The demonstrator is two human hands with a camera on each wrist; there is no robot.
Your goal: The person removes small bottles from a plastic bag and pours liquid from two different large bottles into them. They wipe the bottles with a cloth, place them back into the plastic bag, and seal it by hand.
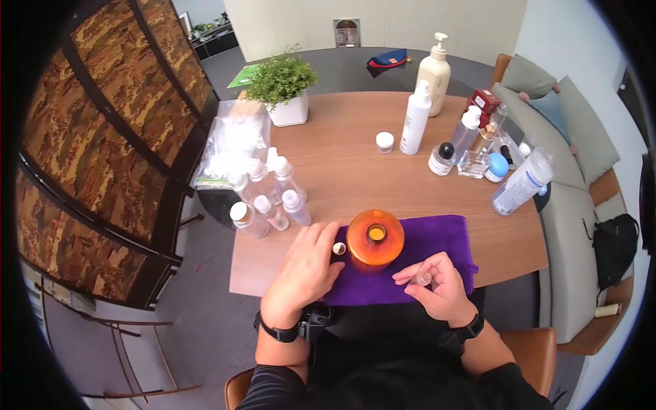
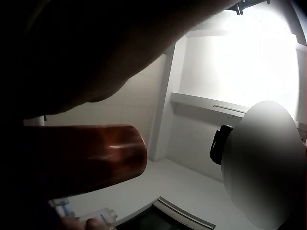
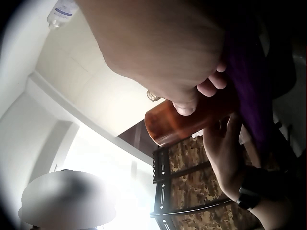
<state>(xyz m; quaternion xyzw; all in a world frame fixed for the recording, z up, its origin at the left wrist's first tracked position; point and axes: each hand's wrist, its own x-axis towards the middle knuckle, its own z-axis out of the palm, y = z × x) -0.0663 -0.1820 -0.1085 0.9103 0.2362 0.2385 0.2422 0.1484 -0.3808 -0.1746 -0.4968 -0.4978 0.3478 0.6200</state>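
Note:
An amber bottle point(image 1: 376, 239) with an uncapped neck stands upright on a purple cloth point(image 1: 441, 239). My left hand point(image 1: 304, 263) is just left of it, palm down, with the fingers extended and the thumb apart from them. Between thumb and fingers, by the cloth's left side, lies a small white cap point(image 1: 339, 249), its hollow side up. On the other side, my right hand point(image 1: 441, 287) pinches a small clear bottle point(image 1: 424, 279) whose open neck points up. The right wrist view has the amber bottle point(image 3: 177, 122) behind the right thumb.
Several clear bottles with white caps point(image 1: 263, 188) stand at the left, beside a plastic bag point(image 1: 236, 140) and a potted plant point(image 1: 283, 89). A white jar point(image 1: 385, 142), a white spray bottle point(image 1: 415, 119) and a tall pump bottle point(image 1: 434, 78) stand behind. More bottles point(image 1: 523, 183) fill the right.

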